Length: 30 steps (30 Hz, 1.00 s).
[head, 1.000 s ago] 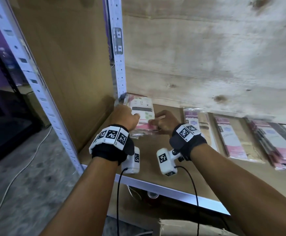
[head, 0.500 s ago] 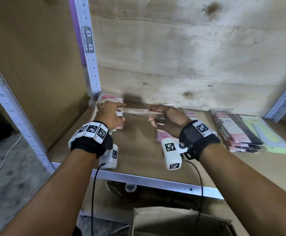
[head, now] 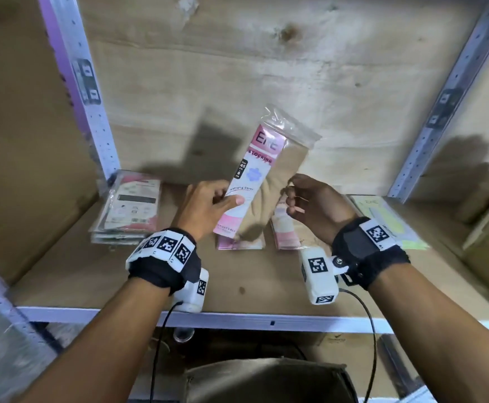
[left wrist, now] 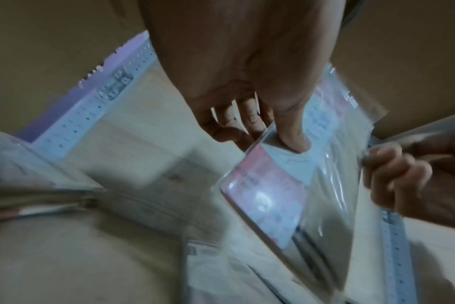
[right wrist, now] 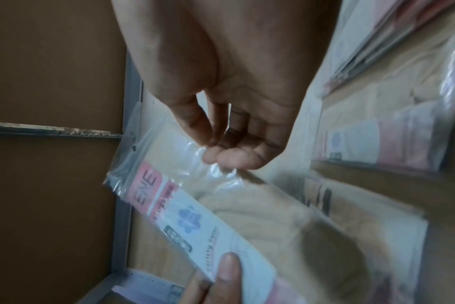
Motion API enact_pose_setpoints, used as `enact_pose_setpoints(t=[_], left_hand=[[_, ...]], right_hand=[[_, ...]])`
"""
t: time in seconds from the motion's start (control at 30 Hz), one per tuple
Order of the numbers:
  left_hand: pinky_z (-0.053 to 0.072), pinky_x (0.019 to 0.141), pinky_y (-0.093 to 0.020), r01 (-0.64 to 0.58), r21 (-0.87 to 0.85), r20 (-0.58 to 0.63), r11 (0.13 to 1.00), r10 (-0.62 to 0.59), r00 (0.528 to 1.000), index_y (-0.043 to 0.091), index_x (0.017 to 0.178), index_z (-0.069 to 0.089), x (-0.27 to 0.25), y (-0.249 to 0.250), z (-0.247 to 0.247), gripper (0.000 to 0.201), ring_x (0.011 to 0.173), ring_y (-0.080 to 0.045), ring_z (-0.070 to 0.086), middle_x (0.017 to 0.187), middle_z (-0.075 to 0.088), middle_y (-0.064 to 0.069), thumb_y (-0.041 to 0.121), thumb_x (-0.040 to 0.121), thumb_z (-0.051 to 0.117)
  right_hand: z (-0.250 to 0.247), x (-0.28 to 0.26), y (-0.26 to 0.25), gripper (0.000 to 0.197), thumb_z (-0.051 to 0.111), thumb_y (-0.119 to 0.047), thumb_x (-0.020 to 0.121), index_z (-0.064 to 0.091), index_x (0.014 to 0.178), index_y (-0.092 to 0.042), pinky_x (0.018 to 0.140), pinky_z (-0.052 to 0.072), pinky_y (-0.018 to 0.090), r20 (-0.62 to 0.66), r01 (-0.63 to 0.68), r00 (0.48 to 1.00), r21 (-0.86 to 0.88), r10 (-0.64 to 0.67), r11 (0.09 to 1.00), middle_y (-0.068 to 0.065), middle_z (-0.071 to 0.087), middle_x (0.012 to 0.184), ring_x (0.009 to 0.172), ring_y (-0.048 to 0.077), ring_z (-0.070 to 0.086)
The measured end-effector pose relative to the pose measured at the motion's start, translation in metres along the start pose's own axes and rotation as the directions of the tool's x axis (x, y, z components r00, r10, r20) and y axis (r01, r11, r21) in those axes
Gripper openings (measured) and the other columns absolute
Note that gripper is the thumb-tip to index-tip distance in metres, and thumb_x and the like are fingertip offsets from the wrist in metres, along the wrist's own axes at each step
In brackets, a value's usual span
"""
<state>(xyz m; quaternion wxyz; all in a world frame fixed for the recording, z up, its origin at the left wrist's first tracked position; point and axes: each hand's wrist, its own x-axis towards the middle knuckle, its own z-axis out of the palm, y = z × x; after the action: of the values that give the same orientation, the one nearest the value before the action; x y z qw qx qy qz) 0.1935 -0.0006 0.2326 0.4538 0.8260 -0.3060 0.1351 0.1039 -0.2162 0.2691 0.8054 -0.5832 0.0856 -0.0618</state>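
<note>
Left hand (head: 205,207) grips stocking packet (head: 256,173); right hand (head: 319,207) pinches its edge.

Black fabric wristbands (head: 162,271) ringed with white square-code tags (head: 167,245) sit behind left hand (head: 205,203) and right hand (head: 321,207). White tagged camera pod (head: 194,289) under each, black cable (head: 157,344) trailing; silver screw (head: 337,260) beside the right one.
</note>
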Motion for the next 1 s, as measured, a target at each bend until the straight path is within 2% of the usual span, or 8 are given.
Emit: enact_pose_setpoints(t=[0.17, 0.33, 0.43, 0.57, 0.63, 0.77, 0.9, 1.0], left_hand=[[0.049, 0.063, -0.026, 0.111, -0.300, 0.095, 0.947, -0.086, 0.992, 0.018, 0.084, 0.075, 0.002, 0.008, 0.032, 0.009, 0.062, -0.004, 0.061, 0.072, 0.072, 0.010, 0.026, 0.087, 0.074], [0.045, 0.049, -0.026, 0.325, -0.437, 0.200, 0.838, -0.262, 0.944, 0.003, 0.102, 0.074, 0.002, 0.005, 0.065, 0.024, 0.057, -0.022, 0.052, 0.081, 0.069, -0.014, 0.023, 0.090, 0.071], [0.046, 0.045, -0.019, 0.423, -0.459, 0.265, 0.781, -0.334, 0.905, 0.006, 0.102, 0.074, 0.005, 0.002, 0.079, 0.021, 0.060, -0.022, 0.055, 0.087, 0.072, -0.015, 0.023, 0.089, 0.071], [0.059, 0.070, -0.030, 0.510, -0.505, 0.338, 0.696, -0.383, 0.859, 0.012, 0.107, 0.072, 0.014, -0.003, 0.087, 0.024, 0.083, -0.023, 0.073, 0.100, 0.077, -0.009, 0.026, 0.087, 0.074], [0.058, 0.065, -0.028, 0.537, -0.523, 0.320, 0.662, -0.431, 0.844, 0.012, 0.107, 0.071, 0.020, -0.005, 0.088, 0.024, 0.078, -0.017, 0.074, 0.096, 0.077, -0.006, 0.026, 0.087, 0.073], [0.056, 0.054, -0.022, 0.560, -0.603, 0.236, 0.568, -0.544, 0.806, 0.017, 0.094, 0.070, 0.032, -0.013, 0.085, 0.010, 0.061, -0.009, 0.072, 0.079, 0.076, -0.002, 0.022, 0.086, 0.073], [0.054, 0.051, -0.017, 0.510, -0.684, 0.148, 0.521, -0.586, 0.797, 0.016, 0.084, 0.071, 0.039, -0.022, 0.076, 0.007, 0.055, -0.006, 0.069, 0.067, 0.075, 0.005, 0.009, 0.086, 0.072], [0.048, 0.046, -0.014, 0.520, -0.682, 0.164, 0.514, -0.586, 0.793, 0.015, 0.086, 0.074, 0.039, -0.023, 0.072, 0.008, 0.051, -0.004, 0.065, 0.066, 0.074, 0.005, 0.008, 0.085, 0.072]], right_hand=[[-0.019, -0.005, 0.027, 0.015, 0.070, -0.011, 0.086, 0.067, 0.101, -0.012, 0.069, 0.052, 0.032, -0.022, 0.042, 0.998, -0.346, -0.052, 0.937, 0.010, 0.068, 0.096, 0.080, 0.023, 0.061], [-0.032, -0.001, 0.052, 0.030, 0.067, 0.004, 0.086, 0.058, 0.112, -0.009, 0.073, 0.057, 0.026, 0.014, 0.010, 1.000, -0.193, -0.008, 0.981, 0.004, 0.073, 0.103, 0.088, 0.015, 0.072], [-0.043, 0.000, 0.053, 0.021, 0.063, 0.006, 0.089, 0.058, 0.105, -0.006, 0.074, 0.059, 0.027, 0.040, -0.041, 0.998, -0.113, 0.046, 0.993, 0.016, 0.071, 0.111, 0.091, 0.018, 0.073], [-0.055, 0.001, 0.051, 0.030, 0.064, 0.003, 0.089, 0.060, 0.119, 0.000, 0.091, 0.056, 0.035, 0.078, -0.079, 0.993, -0.143, 0.091, 0.987, 0.020, 0.067, 0.121, 0.109, 0.029, 0.068], [-0.059, -0.001, 0.050, 0.027, 0.064, 0.004, 0.089, 0.062, 0.115, -0.002, 0.084, 0.058, 0.030, 0.115, -0.109, 0.985, -0.164, 0.129, 0.980, 0.018, 0.069, 0.120, 0.103, 0.025, 0.070], [-0.066, -0.006, 0.049, 0.043, 0.068, -0.001, 0.087, 0.057, 0.129, 0.000, 0.097, 0.051, 0.038, 0.175, -0.157, 0.959, -0.332, 0.224, 0.930, 0.018, 0.069, 0.120, 0.110, 0.030, 0.067], [-0.077, -0.014, 0.042, 0.050, 0.075, -0.008, 0.083, 0.053, 0.127, 0.006, 0.073, 0.052, 0.037, 0.074, -0.205, 0.966, -0.360, 0.247, 0.910, 0.027, 0.066, 0.119, 0.095, 0.032, 0.065], [-0.090, -0.018, 0.037, 0.041, 0.077, -0.011, 0.082, 0.058, 0.117, 0.001, 0.072, 0.047, 0.038, 0.000, -0.188, 0.980, -0.344, 0.200, 0.920, 0.023, 0.069, 0.110, 0.093, 0.030, 0.062]])
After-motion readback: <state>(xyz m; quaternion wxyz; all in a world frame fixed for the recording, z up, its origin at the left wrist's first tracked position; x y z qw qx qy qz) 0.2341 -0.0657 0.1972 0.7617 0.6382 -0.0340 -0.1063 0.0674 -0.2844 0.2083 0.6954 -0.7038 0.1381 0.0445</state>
